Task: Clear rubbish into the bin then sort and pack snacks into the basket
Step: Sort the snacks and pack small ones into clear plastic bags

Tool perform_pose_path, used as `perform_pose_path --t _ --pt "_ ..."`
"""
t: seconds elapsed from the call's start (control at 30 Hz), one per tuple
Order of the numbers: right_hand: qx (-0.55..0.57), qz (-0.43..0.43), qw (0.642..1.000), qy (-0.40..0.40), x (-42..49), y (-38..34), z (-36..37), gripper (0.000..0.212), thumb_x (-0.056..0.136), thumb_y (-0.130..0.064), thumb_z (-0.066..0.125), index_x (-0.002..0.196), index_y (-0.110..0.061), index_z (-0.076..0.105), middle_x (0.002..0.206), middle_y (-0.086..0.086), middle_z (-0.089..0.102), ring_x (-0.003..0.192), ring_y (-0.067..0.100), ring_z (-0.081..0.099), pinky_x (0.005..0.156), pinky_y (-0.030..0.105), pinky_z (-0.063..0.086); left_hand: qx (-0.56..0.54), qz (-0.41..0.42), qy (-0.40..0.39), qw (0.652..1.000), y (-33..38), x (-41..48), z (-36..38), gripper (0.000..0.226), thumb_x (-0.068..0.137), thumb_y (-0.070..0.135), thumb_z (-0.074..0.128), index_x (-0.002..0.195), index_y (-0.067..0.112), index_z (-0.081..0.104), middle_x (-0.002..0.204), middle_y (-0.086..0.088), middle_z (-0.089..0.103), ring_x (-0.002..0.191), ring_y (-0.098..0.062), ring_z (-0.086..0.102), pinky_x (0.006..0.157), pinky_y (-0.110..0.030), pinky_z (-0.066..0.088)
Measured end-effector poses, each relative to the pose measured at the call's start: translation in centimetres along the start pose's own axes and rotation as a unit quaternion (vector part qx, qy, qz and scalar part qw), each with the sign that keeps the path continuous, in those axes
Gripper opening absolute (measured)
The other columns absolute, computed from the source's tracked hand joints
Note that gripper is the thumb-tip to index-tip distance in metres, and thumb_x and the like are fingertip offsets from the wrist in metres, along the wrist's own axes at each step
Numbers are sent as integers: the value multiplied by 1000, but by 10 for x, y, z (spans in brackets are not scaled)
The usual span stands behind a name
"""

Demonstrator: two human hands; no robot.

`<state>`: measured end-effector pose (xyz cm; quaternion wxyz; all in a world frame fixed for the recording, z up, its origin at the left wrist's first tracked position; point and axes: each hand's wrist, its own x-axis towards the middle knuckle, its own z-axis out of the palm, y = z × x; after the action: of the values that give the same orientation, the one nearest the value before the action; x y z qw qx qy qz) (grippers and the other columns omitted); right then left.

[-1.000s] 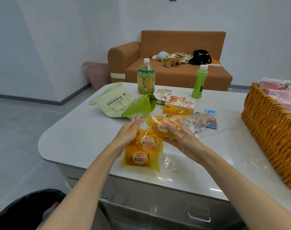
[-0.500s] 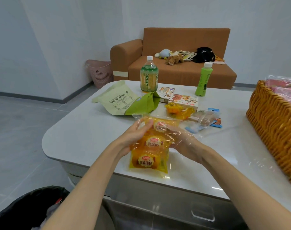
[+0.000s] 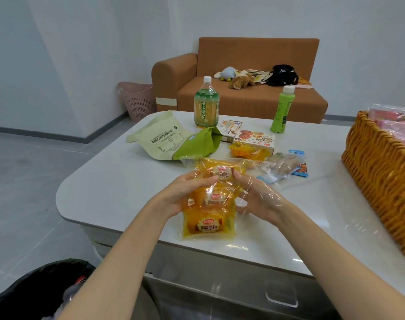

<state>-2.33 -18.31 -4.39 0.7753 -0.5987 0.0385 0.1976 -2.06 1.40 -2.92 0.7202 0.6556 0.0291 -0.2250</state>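
On the white table (image 3: 118,195), a tea bottle (image 3: 206,105) and a slim green bottle (image 3: 282,112) stand at the far edge. Toward the table's middle lie an opened green bag (image 3: 173,142), two biscuit boxes (image 3: 254,138), a loose yellow packet (image 3: 247,152) and a clear-wrapped snack (image 3: 282,167). A wicker basket (image 3: 381,176) fills the table's right end, and a black-lined bin (image 3: 35,294) sits below its near left corner. Both hands are curled on a stack of bread packets (image 3: 210,204) near the table's front edge. The left hand (image 3: 183,195) grips the stack's left side and the right hand (image 3: 257,197), partly under clear film, grips its right side, so the stack lies between the palms
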Motion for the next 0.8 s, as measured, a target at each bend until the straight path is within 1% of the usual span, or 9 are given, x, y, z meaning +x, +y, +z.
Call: perform_pose_path --t 0.1,0.17,0.23,0.37,0.43,0.5,0.6,0.7,0.8 --pt "14 1 1000 11 -1 0 2 40 79 -39 68 117 -27 66 121 2 67 118 21 56 77 44 50 -37 30 34 998 2 1 -7 43 76 27 77 116 19 66 108 -6 72 100 -23 69 77 -42 59" --pt "22 7 1000 19 -1 0 5 43 75 -39 69 116 -25 66 123 4 65 118 22 55 76 43 50 -8 46 67 997 0 3 -9 57 69 33 82 121 20 63 110 -4 72 102 -21 68 91 -44 54" --pt "16 16 1000 16 -2 -1 6 39 75 -39 68 111 -26 66 120 3 66 117 20 55 74 39 48 16 53 92 994 -2 5 -9 70 61 37 87 124 22 61 108 -2 72 99 -19 68 95 -44 51" --pt "-11 28 999 -25 -2 -3 3 26 83 -40 62 105 -28 68 107 -3 72 115 15 56 86 41 46 15 61 91 994 1 1 -7 58 66 30 84 120 19 62 104 -3 73 93 -16 70 78 -31 56" --pt "-21 26 999 -40 -2 -3 2 27 85 -40 62 108 -28 68 110 -4 72 118 15 55 95 43 43 25 65 89 994 2 -1 -5 57 66 29 84 117 18 63 103 -3 74 90 -16 71 72 -28 56" --pt "-44 23 997 -51 -2 -2 4 33 83 -43 63 112 -27 67 115 -4 70 121 14 53 101 45 38 30 68 85 994 2 -2 -3 61 61 29 85 116 15 64 101 -4 74 88 -17 72 72 -30 57" --pt "-54 23 997 -57 -5 -3 8 32 79 -43 64 107 -29 68 110 -5 71 117 14 54 92 39 45 44 74 88 992 0 -3 0 69 54 32 87 116 15 63 102 -4 74 90 -19 72 80 -35 58" --pt "-55 23 996 -59 -7 -5 12 25 83 -42 63 104 -29 69 108 -2 70 112 17 57 81 35 50 70 82 99 989 0 -4 0 60 60 31 87 113 16 64 100 -2 74 87 -17 72 78 -33 59" --pt "-69 24 996 -55 -6 -5 15 24 88 -44 60 104 -29 69 106 -3 71 111 17 58 84 36 48 75 86 95 989 0 -6 -1 63 58 33 87 113 17 63 101 -2 74 89 -17 72 79 -32 58"
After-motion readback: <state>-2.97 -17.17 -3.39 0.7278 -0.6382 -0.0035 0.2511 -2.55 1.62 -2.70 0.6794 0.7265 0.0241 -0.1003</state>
